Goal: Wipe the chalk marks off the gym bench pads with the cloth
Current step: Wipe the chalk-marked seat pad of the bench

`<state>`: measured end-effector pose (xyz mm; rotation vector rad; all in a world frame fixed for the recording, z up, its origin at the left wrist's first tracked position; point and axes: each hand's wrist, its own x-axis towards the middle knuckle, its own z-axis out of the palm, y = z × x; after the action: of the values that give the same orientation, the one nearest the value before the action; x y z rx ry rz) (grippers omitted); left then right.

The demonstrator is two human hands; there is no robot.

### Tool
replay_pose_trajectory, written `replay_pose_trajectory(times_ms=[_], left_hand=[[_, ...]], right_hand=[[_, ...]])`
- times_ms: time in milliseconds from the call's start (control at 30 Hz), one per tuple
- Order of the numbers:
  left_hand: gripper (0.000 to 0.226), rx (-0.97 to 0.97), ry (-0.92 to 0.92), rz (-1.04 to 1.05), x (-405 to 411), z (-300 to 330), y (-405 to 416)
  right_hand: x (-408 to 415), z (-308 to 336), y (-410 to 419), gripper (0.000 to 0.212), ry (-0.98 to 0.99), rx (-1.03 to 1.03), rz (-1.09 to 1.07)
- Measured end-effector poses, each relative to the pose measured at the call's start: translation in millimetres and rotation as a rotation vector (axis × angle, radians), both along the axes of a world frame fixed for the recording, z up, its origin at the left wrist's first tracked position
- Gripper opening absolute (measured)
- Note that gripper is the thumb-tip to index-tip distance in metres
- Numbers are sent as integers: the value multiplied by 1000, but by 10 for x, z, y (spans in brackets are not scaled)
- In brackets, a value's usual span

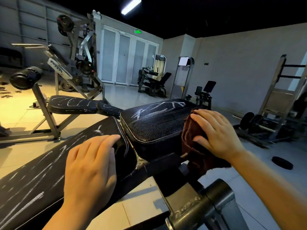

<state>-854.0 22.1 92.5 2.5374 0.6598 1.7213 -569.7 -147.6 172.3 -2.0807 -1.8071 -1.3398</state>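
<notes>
A black gym bench runs from bottom left to centre. Its long back pad [36, 170] carries many white chalk streaks. My left hand [90, 165] rests flat on that pad's far end, fingers straight. The shorter seat pad [154, 120] beyond it has chalk scribbles across its far half. A dark brown cloth [191, 145] hangs over the seat pad's right side. My right hand [214, 131] presses on the cloth with spread fingers, thumb against its lower part.
A second bench [73, 103] with chalk marks stands behind on the left. A black foam roller [214, 198] on the bench frame sits at the bottom right. Dumbbells [252, 122] and a weight plate [282, 162] lie on the floor to the right. Machines line the back wall.
</notes>
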Motion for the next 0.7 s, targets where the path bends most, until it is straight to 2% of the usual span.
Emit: replay_pose_trajectory(times_ms=[133, 267, 400, 500, 700], left_hand=[[35, 33, -30, 7, 40, 17, -21], [34, 70, -46, 22, 41, 20, -23], [36, 51, -49, 32, 27, -5, -12], [36, 42, -26, 40, 29, -24, 5], [35, 94, -12, 73, 64, -23, -8]], right_hand=[[-419, -177, 249, 64, 24, 123, 82], [-1008, -389, 799, 56, -200, 52, 353], [-959, -333, 808, 50, -342, -15, 412], [-653, -266, 635, 53, -290, 40, 364], [280, -24, 34, 60, -90, 122, 125]])
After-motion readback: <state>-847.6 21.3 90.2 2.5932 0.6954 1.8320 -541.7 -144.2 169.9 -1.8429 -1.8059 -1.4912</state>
